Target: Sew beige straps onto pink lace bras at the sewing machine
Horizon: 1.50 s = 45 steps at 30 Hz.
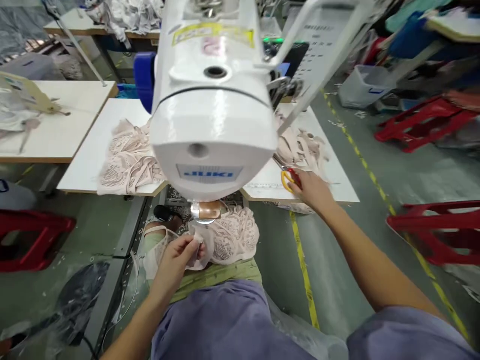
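Observation:
A white sewing machine head [213, 100] fills the middle of the view. Below it, my left hand [176, 260] pinches a piece of pale pink lace fabric [228, 240] that lies bunched in my lap, just under the machine's end. My right hand [311, 190] reaches out to the table's right edge and closes on a pair of scissors with yellow and red handles [290, 179], its blades pointing back toward the machine.
Pale pink lace pieces [127, 160] are piled on the white table [86, 165] left of the machine, and more cut pieces [303, 145] on the right. Red plastic stools [438, 230] stand on the right floor, another [30, 237] at left. A yellow floor line [303, 270] runs past.

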Tool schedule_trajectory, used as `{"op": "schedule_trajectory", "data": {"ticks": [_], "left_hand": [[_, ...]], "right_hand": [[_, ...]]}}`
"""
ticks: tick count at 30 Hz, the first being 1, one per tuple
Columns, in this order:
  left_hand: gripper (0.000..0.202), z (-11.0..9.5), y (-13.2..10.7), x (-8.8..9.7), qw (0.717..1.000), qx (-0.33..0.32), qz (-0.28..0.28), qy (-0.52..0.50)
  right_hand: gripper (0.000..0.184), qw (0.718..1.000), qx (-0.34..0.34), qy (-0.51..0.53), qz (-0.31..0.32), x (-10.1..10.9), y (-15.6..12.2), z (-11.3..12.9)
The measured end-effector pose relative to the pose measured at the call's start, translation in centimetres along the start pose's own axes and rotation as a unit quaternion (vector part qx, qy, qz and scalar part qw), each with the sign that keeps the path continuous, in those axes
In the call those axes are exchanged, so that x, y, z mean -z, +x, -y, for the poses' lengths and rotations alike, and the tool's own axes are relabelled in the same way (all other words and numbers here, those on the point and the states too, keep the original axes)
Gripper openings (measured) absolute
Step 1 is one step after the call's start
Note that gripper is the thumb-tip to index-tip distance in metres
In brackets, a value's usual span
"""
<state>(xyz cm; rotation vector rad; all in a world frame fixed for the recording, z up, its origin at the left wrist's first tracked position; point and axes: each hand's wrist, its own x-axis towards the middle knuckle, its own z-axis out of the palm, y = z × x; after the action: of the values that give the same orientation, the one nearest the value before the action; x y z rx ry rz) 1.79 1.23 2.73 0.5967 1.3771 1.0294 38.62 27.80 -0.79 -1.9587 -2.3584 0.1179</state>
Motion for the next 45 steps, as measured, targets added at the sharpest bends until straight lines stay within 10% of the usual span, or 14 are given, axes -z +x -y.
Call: {"op": "schedule_trajectory", "data": {"ticks": [6,11,17,30,45], "left_hand": [[0.034,0.3,-0.4,0.0,0.999,-0.002,-0.003,-0.053],[0.034,0.2,-0.7,-0.1,0.996,0.002,-0.007,-0.089],[0.030,0.3,-0.4,-0.2,0.996,0.001,-0.004,-0.093],[0.024,0.3,-1.1,-0.9,0.998,-0.031,-0.005,-0.051],[0.018,0.3,-1.3,-0.7,0.998,-0.063,-0.002,-0.010]], "right_hand": [[0.039,0.999,-0.038,-0.029,0.016,0.3,-3.2,-0.2],[0.037,0.980,-0.092,0.175,0.027,1.1,-12.1,0.5],[0.067,0.935,0.008,0.309,0.175,0.6,-20.4,5.0],[0.086,0.902,0.185,0.344,0.182,2.6,-21.6,17.0],[0.084,0.900,0.190,0.346,0.184,2.6,-20.4,17.5]]}}
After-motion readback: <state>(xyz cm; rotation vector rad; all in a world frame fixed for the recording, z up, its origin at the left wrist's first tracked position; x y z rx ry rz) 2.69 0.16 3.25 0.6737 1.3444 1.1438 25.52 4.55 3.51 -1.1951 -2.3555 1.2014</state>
